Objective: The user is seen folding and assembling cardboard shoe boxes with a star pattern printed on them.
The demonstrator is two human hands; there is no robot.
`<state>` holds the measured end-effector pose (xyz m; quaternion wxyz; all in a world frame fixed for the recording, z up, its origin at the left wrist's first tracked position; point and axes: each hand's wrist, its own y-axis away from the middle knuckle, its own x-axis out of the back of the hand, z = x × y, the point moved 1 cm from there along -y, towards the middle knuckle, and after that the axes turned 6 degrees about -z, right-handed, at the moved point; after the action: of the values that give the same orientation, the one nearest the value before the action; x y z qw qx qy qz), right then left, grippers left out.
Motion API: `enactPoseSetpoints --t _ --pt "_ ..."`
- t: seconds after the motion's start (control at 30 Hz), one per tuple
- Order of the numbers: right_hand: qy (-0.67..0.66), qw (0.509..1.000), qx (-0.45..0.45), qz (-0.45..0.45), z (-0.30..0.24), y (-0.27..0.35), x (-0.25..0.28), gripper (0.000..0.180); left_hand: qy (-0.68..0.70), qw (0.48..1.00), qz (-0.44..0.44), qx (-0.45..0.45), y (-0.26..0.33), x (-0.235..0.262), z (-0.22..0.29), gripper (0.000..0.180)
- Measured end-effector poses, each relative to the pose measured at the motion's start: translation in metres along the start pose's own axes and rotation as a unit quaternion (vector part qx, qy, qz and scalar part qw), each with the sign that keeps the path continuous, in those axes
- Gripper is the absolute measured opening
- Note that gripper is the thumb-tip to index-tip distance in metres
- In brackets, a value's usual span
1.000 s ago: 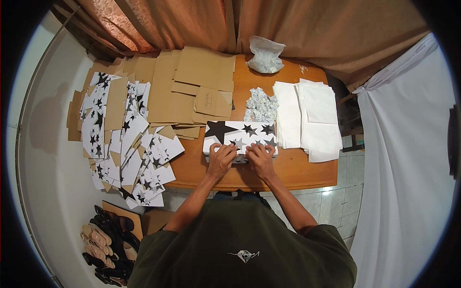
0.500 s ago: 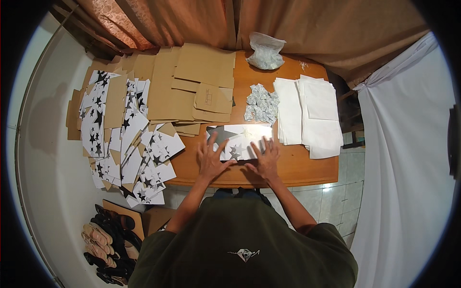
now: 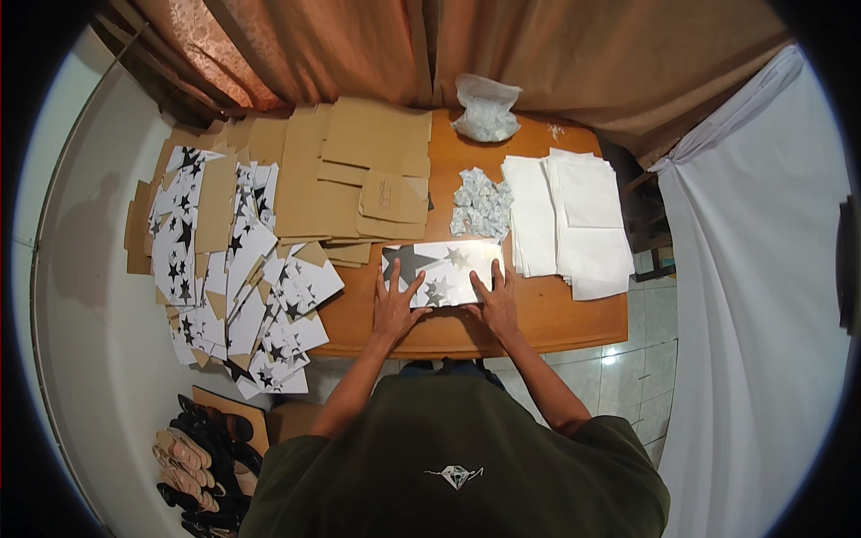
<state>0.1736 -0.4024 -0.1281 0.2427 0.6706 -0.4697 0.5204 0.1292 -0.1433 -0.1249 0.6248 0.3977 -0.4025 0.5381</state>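
Observation:
A flat rectangular box [image 3: 442, 270], white with grey and black stars, lies on the wooden table right in front of me. My left hand [image 3: 395, 303] rests over its left end, fingers spread across the top and the thumb along the near edge. Over the right end lies my right hand [image 3: 495, 303], its fingers likewise stretched out and its thumb at the near edge. The thumbs point toward each other with a gap between them. Just beyond the box is a heap of small white-and-bluish packets [image 3: 482, 204].
Brown cardboard pieces [image 3: 323, 188] are stacked at the far left of the table [image 3: 565, 327]. Star-printed white card pieces [image 3: 251, 305] overlap nearer me. White sheets [image 3: 592, 229] lie at right. A clear plastic bag [image 3: 486, 109] stands at the back. Shoes [image 3: 202, 457] fill the lower left.
The view has shifted slightly, so the table things sit a little lower. Both hands stay on the box, with fingers slightly resettled on its top.

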Motion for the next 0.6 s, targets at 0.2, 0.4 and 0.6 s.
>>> enactPoseSetpoints --t 0.2,0.4,0.6 --pt "-0.151 0.982 -0.115 0.006 -0.014 0.007 0.025 0.099 0.166 0.981 0.098 0.004 0.012 0.018 0.008 0.089" --pt "-0.257 0.935 -0.235 -0.059 0.012 -0.012 0.015 0.106 0.313 0.916 0.038 0.246 -0.005 -0.004 -0.027 0.085" --pt "-0.273 0.938 -0.209 0.03 0.009 0.003 0.024 0.11 0.385 0.909 0.126 0.097 0.005 0.003 -0.027 0.078"
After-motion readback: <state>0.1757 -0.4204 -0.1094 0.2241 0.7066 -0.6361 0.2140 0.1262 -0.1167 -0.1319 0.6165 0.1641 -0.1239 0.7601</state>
